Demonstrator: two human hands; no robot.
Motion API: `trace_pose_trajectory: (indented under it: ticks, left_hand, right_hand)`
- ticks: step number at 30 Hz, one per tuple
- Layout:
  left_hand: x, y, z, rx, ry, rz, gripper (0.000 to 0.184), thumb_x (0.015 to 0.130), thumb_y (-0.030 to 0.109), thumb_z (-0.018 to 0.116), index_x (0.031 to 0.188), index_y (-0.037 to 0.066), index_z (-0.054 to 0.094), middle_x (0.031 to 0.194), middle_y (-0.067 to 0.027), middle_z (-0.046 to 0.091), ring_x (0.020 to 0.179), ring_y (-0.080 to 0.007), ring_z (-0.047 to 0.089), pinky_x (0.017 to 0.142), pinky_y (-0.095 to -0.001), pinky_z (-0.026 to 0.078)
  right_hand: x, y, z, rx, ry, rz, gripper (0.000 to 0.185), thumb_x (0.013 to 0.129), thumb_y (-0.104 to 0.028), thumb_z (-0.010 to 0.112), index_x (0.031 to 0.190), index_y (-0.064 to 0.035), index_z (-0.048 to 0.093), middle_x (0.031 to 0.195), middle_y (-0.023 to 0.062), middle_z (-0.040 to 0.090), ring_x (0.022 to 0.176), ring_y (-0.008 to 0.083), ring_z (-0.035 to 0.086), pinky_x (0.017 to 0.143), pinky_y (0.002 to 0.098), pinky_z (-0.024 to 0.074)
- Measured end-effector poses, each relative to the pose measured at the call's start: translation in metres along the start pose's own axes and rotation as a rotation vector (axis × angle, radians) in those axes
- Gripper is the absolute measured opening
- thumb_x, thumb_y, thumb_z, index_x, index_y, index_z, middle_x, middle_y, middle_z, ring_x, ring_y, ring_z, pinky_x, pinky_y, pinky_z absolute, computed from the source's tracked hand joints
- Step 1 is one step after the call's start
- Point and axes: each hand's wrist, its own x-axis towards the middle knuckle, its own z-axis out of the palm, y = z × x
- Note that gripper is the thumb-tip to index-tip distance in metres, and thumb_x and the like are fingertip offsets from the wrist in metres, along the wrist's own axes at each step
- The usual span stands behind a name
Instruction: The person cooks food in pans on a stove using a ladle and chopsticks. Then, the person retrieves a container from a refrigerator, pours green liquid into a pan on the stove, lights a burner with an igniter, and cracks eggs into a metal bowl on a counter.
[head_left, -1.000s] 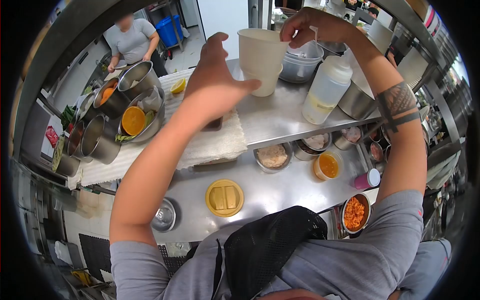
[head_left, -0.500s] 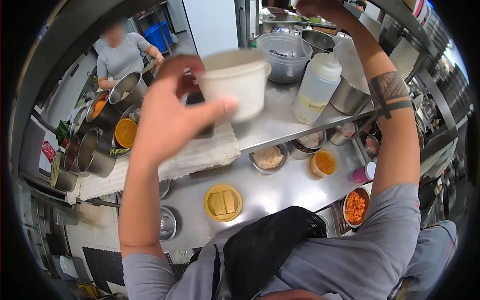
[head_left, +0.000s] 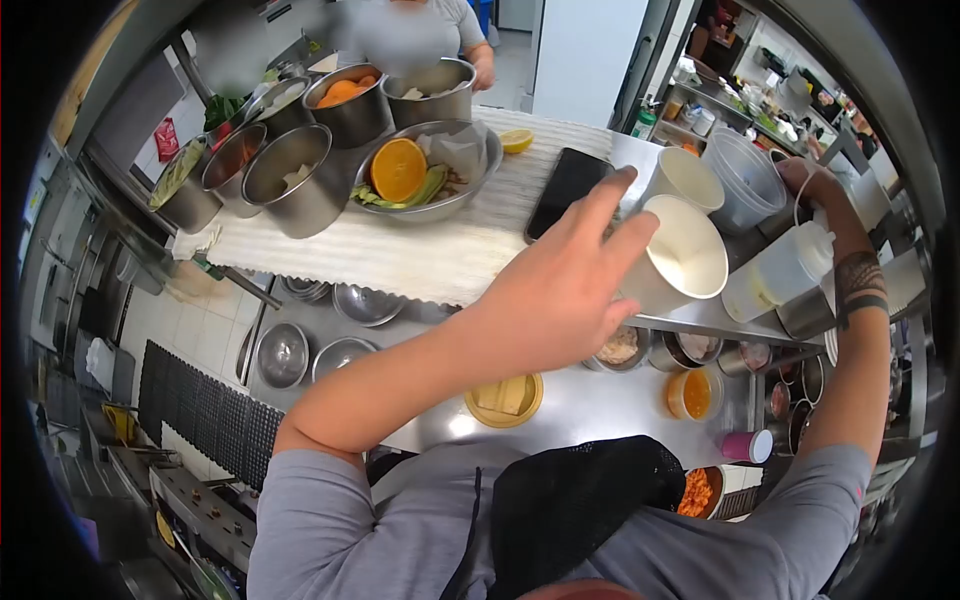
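A white paper tub [head_left: 685, 255] stands on the steel shelf, its open top facing me. My left hand [head_left: 565, 265] is beside it with fingers spread, the fingertips at or very near its rim; I cannot tell if they touch. Right behind is a second white tub [head_left: 690, 178]. A black phone [head_left: 566, 190] lies on the ribbed white cloth left of the tubs. My right hand [head_left: 812, 182] reaches to the far side, by the clear plastic buckets [head_left: 745, 180] and above a squeeze bottle [head_left: 780, 270]. Its fingers are mostly hidden.
Steel pots [head_left: 290, 180] and a bowl with a cut orange [head_left: 398, 170] line the cloth at left. On the lower counter are a yellow lid [head_left: 505, 400], steel bowls [head_left: 283, 355] and an orange sauce cup [head_left: 694, 395]. Another person [head_left: 460, 25] stands across the shelf.
The white tub, held up in my left hand before, now stands on the shelf, and the fingers have spread. My view has turned left. My right arm is still stretched toward the far right.
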Motion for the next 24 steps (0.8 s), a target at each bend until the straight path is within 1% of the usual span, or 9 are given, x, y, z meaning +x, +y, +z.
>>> trace_pose_trajectory:
  ticks: [3,4,6,10,13,15,18,22,24]
  left_hand:
    - [-0.014,0.006,-0.014,-0.035,0.000,0.020,0.063,0.079,0.013,0.083,0.134,0.005,0.054,0.151,-0.0261,0.036,0.133,-0.0443,0.050,0.107,-0.0464,0.048]
    - [-0.018,0.008,-0.019,-0.041,0.001,0.025,0.063,0.079,0.013,0.083,0.134,0.005,0.054,0.151,-0.0261,0.036,0.133,-0.0443,0.050,0.107,-0.0464,0.048]
    - [-0.026,0.012,-0.029,-0.079,-0.028,0.015,0.060,0.078,0.011,0.084,0.132,0.005,0.058,0.152,-0.0246,0.039,0.131,-0.0411,0.053,0.106,-0.0451,0.049]
    - [-0.050,0.015,-0.042,-0.115,-0.040,0.068,0.057,0.077,0.010,0.084,0.129,0.003,0.062,0.152,-0.0237,0.041,0.128,-0.0363,0.057,0.103,-0.0426,0.051]
    - [-0.076,0.012,-0.050,-0.140,0.052,0.064,0.045,0.078,0.007,0.081,0.119,0.001,0.065,0.142,-0.0241,0.051,0.115,-0.0356,0.065,0.094,-0.0414,0.055]
    - [-0.095,0.011,-0.057,-0.108,0.100,-0.035,0.036,0.077,0.006,0.082,0.110,-0.001,0.070,0.138,-0.0232,0.056,0.105,-0.0315,0.069,0.090,-0.0392,0.057]
    - [-0.130,0.004,-0.062,-0.134,0.162,-0.194,0.036,0.073,0.004,0.082,0.107,-0.002,0.071,0.135,-0.0230,0.058,0.104,-0.0286,0.069,0.094,-0.0377,0.054]
    - [-0.164,0.004,-0.075,-0.080,0.209,-0.263,0.032,0.076,0.001,0.081,0.106,-0.004,0.070,0.131,-0.0232,0.061,0.098,-0.0263,0.069,0.086,-0.0355,0.055]
    - [-0.183,0.002,-0.074,-0.154,0.318,-0.437,0.027,0.078,0.000,0.077,0.103,-0.004,0.070,0.128,-0.0222,0.062,0.094,-0.0239,0.067,0.086,-0.0345,0.053]
  right_hand:
    - [0.017,0.046,0.030,-0.093,0.053,-0.117,0.040,0.084,-0.013,0.064,0.124,-0.0068,0.067,0.119,0.0173,0.070,0.110,0.0340,0.068,0.097,0.0426,0.0539]
    - [0.001,0.013,0.019,0.122,0.012,0.056,0.039,0.085,-0.008,0.062,0.124,-0.0082,0.067,0.121,0.0172,0.070,0.112,0.0341,0.068,0.100,0.0411,0.0531]
    - [-0.012,-0.002,0.017,0.192,0.000,0.102,0.038,0.086,-0.008,0.061,0.124,-0.0082,0.067,0.121,0.0176,0.070,0.112,0.0342,0.068,0.100,0.0411,0.0530]
    - [-0.008,0.012,0.024,0.134,-0.009,-0.034,0.037,0.087,-0.007,0.060,0.124,-0.0082,0.067,0.122,0.0184,0.069,0.112,0.0346,0.067,0.100,0.0412,0.0528]
    - [0.007,0.025,0.031,0.169,0.003,-0.109,0.037,0.088,-0.007,0.059,0.124,-0.0082,0.067,0.122,0.0190,0.069,0.113,0.0349,0.067,0.100,0.0412,0.0527]
    - [0.005,0.019,0.025,0.263,-0.043,0.134,0.036,0.088,-0.007,0.059,0.124,-0.0068,0.067,0.123,0.0199,0.069,0.112,0.0357,0.067,0.099,0.0418,0.0531]
    - [0.025,0.056,0.045,-0.219,-0.121,-0.055,0.036,0.089,-0.008,0.059,0.124,-0.0045,0.066,0.124,0.0217,0.068,0.110,0.0368,0.068,0.098,0.0429,0.0544]
    - [0.011,0.038,0.032,-0.151,-0.170,0.051,0.044,0.078,-0.008,0.074,0.121,-0.0009,0.067,0.121,0.0229,0.069,0.108,0.0365,0.069,0.095,0.0423,0.0559]
    - [0.009,0.033,0.030,-0.144,-0.172,0.064,0.050,0.072,-0.007,0.080,0.120,-0.0005,0.068,0.121,0.0227,0.070,0.108,0.0358,0.069,0.095,0.0418,0.0560]
